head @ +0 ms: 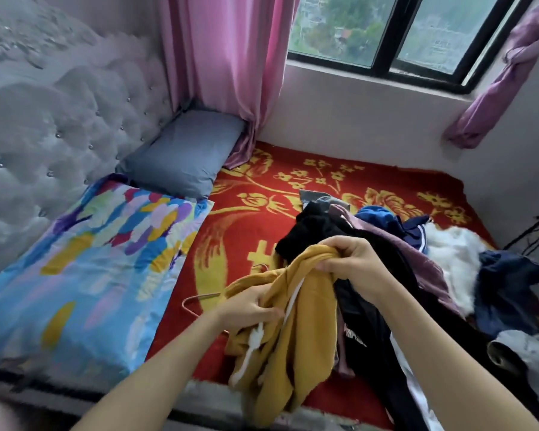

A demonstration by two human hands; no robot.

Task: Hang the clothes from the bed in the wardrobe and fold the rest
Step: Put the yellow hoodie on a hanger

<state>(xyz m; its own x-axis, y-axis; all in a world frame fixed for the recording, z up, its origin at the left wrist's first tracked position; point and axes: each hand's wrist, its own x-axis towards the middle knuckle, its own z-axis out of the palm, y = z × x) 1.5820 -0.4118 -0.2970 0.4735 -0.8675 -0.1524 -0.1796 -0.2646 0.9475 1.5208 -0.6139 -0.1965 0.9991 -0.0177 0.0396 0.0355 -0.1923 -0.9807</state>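
A mustard-yellow hooded top (296, 334) with a white drawstring hangs above the bed's near edge, held up between both hands. My left hand (249, 309) grips its fabric low on the left side. My right hand (352, 262) grips a bunched part at the top. A thin pink wire hanger (199, 300) lies on the red blanket (240, 231) just left of the top, partly hidden behind it. To the right lies a heap of clothes (417, 262): black, mauve, blue, white and navy pieces.
A multicoloured pillow (84, 269) and a grey-blue pillow (184, 150) lie along the tufted grey headboard (44, 126) on the left. Pink curtains (224, 63) hang by the window (386, 29) at the back. A grey garment (526, 353) lies at the right edge.
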